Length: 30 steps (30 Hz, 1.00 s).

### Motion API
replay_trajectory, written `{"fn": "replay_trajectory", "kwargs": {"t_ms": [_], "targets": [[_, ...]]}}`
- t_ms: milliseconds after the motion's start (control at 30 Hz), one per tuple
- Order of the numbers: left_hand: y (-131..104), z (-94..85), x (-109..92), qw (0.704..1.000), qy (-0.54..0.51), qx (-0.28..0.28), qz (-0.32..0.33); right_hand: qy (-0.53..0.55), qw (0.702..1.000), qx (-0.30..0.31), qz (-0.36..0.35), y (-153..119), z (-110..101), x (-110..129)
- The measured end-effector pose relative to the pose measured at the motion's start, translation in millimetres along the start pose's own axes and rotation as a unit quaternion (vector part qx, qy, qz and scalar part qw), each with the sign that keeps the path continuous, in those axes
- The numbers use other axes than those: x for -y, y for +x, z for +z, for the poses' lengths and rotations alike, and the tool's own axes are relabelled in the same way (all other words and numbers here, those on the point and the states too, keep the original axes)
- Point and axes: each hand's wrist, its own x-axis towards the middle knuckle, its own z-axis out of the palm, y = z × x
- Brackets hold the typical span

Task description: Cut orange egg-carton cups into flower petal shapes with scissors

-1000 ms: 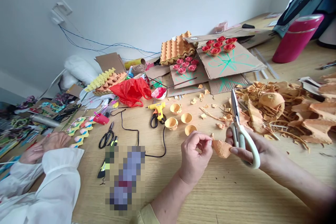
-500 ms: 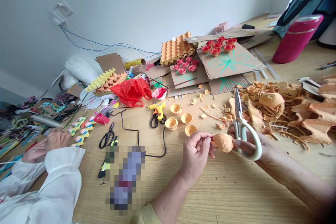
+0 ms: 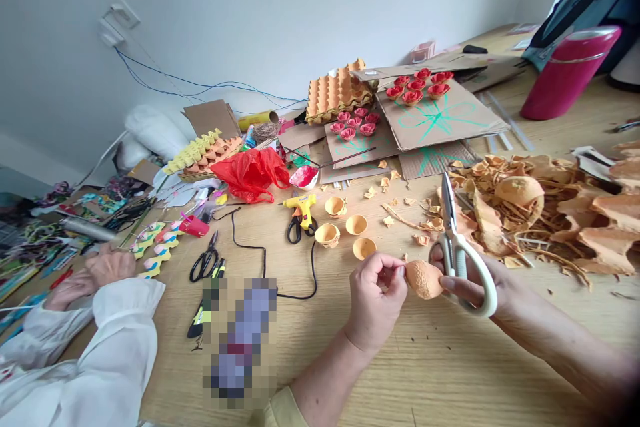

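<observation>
Between my two hands is an orange egg-carton cup (image 3: 424, 279), its rough rounded side facing me. My left hand (image 3: 376, 300) is closed, thumb and forefinger pinching at the cup's left edge; a small orange scrap shows just above those fingertips. White-handled scissors (image 3: 454, 240) hang in my right hand (image 3: 480, 280), blades pointing up and away from the cup. The thumb of that same hand presses the cup's right edge. Beyond my left hand, several trimmed cups (image 3: 357, 224) stand on the table, some stacked.
Carton scraps (image 3: 520, 213) are heaped at right, near a pink bottle (image 3: 571, 73). Red paper-pulp flowers (image 3: 413, 97) rest on cardboard behind. A yellow glue gun (image 3: 300, 205), black scissors (image 3: 204, 263) and a red bag (image 3: 253, 175) lie leftward. A co-worker's hands (image 3: 113, 265) work at far left.
The cup has turned slightly and its right side sits a little lower. My left fingers have drawn closer together at its edge. The scissors have shifted slightly left.
</observation>
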Motion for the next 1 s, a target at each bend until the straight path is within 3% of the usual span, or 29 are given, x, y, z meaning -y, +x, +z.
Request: {"fn": "replay_trajectory", "kwargs": {"t_ms": [100,200,367,467,767,900,1000], "targets": [[-1,2.8,5,0.985,-0.142,0.053,-0.088,0.016,0.999,0.042,0.019,2,-6,-2],[-1,5.8,6,0.954,-0.256,0.083,-0.131,0.018,0.998,0.053,0.015,4,-10,-4],[2,5.5,1,0.895,-0.379,0.12,-0.201,0.043,0.996,0.078,0.008,6,-12,-3],[4,3.9,1,0.868,-0.424,0.114,-0.234,0.053,0.996,0.069,0.008,6,-11,-1],[1,10.6,9,0.955,-0.246,0.064,-0.153,0.046,0.998,0.032,0.001,3,-6,2],[2,6.4,2,0.957,-0.234,0.082,-0.148,0.029,0.999,0.008,-0.023,4,-6,-1],[2,2.9,-4,0.938,-0.27,0.135,-0.171,0.002,0.997,0.004,-0.078,4,-7,-3]]}}
